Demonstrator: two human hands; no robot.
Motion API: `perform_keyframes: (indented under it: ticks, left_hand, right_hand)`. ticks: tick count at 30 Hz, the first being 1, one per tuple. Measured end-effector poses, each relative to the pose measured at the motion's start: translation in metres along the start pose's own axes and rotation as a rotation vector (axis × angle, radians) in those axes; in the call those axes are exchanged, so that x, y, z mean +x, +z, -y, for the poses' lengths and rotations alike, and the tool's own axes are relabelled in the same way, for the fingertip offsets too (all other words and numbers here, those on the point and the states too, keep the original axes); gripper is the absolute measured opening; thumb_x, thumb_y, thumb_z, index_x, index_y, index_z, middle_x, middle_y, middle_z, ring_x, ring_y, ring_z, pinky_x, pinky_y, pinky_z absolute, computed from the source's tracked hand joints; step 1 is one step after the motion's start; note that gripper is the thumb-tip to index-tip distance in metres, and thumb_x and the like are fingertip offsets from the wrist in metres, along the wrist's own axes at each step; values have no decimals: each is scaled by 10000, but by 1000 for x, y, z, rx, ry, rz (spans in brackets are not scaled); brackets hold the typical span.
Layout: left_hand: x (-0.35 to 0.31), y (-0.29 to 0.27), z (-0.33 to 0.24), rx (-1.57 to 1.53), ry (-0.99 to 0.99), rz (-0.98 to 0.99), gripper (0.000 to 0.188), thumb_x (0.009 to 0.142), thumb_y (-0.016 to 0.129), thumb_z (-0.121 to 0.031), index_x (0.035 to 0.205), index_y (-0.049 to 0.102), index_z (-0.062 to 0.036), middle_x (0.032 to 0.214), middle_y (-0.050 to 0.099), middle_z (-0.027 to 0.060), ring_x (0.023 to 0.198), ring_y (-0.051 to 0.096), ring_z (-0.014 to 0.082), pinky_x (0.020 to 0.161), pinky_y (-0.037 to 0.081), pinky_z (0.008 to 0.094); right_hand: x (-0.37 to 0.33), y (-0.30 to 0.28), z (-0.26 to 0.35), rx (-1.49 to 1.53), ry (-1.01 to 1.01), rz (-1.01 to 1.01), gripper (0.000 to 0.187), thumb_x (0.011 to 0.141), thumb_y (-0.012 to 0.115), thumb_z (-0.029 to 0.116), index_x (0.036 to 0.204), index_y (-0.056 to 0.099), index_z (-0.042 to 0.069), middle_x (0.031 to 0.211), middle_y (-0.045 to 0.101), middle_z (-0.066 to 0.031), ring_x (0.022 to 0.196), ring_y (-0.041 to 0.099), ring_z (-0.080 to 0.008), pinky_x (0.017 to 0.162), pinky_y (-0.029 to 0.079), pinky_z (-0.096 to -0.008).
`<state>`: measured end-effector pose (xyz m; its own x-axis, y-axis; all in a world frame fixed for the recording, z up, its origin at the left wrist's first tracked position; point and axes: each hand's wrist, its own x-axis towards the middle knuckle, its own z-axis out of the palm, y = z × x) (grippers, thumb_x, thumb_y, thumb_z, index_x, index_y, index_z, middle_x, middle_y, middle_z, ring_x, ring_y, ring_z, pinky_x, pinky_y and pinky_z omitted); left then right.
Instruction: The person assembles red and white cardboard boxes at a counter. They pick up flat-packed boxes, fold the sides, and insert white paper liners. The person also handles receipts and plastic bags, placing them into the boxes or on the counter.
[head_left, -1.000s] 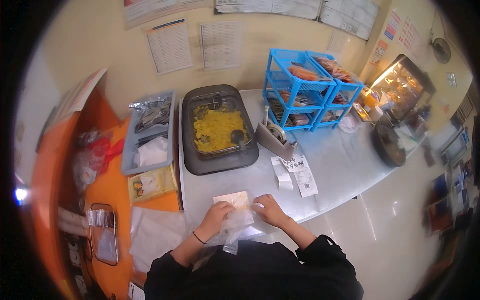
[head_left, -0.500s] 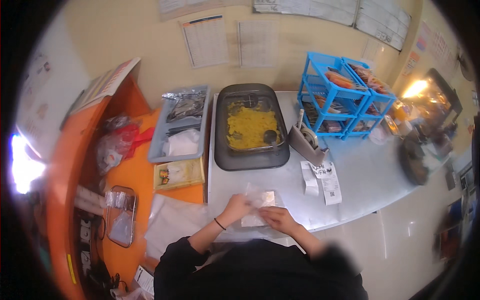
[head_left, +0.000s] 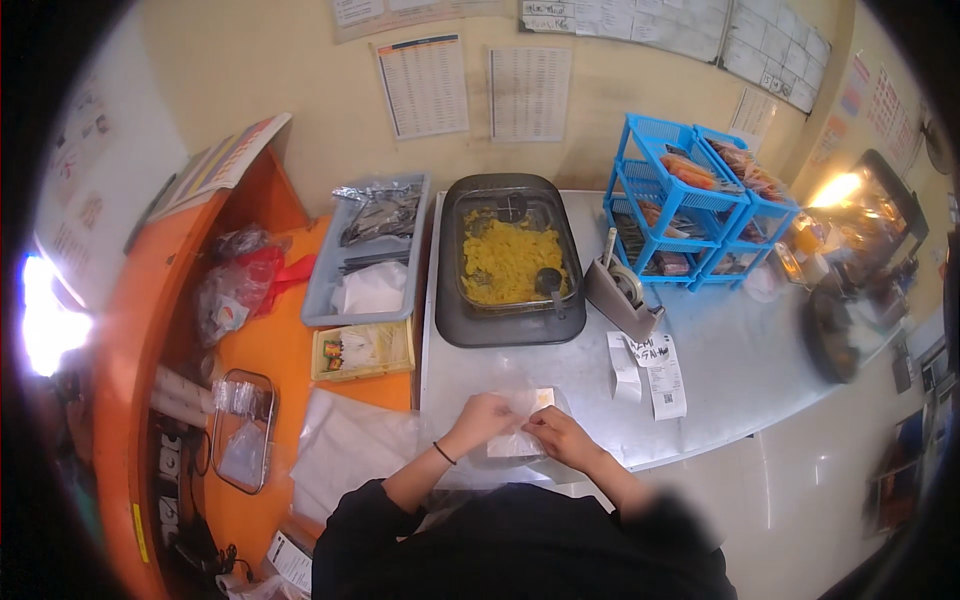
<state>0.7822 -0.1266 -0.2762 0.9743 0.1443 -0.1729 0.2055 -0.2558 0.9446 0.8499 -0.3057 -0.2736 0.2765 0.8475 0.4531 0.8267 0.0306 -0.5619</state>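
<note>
Both hands are close together at the counter's near edge, over a thin clear plastic bag [head_left: 518, 402]. The fingers of my left hand [head_left: 484, 420] are pinched on the bag's film. My right hand [head_left: 563, 437], just to the right, has its fingertips closed on the same film. Under and beside the fingers lies a whitish flat packet [head_left: 512, 444] with a small yellowish patch at its top; the hands partly cover it, and its contents cannot be made out. Beyond the hands, a glass dish of yellow food [head_left: 510, 255] sits on a dark tray [head_left: 460, 330], a black ladle inside.
Right of the dish stand a tape dispenser [head_left: 622, 298], paper slips [head_left: 665, 385] and blue tiered baskets [head_left: 700, 215]. On the left, a grey bin [head_left: 318, 290], a yellow basket [head_left: 362, 368], white plastic sheets [head_left: 350, 440] and a wire-rimmed tray [head_left: 244, 430] rest on an orange surface.
My hands have drawn slightly closer together, the left moving a little right. The bag's film, bunched up above the fingers before, now lies lower and flatter. The whole view has shifted slightly.
</note>
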Motion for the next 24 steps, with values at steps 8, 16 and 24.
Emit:
perform_keyframes:
  ticks: [8, 16, 24]
  left_hand:
    - [-7, -1, -13, 199, 114, -53, 202, 687, 638, -188, 701, 609, 11, 648, 582, 125, 602, 594, 212, 570, 444, 277]
    - [-2, 3, -2, -85, 1, 17, 168, 737, 614, -115, 702, 592, 48, 625, 597, 95, 574, 600, 137, 518, 457, 231]
    - [-2, 4, 5, -191, -8, 44, 141, 752, 603, -82, 714, 577, 51, 636, 603, 89, 572, 593, 124, 513, 470, 219]
  right_hand:
    - [-4, 0, -1, -1, 15, -15, 273, 677, 542, 0, 947, 559, 34, 864, 524, -122, 803, 510, -286, 694, 425, -353]
    - [-5, 1, 0, 2, 31, -2, 282, 684, 543, 3, 964, 556, 39, 878, 522, -120, 813, 507, -284, 707, 425, -347]
    - [-9, 3, -3, 97, 56, -57, 257, 683, 554, -7, 936, 573, 40, 893, 524, -121, 830, 511, -281, 722, 427, -343]
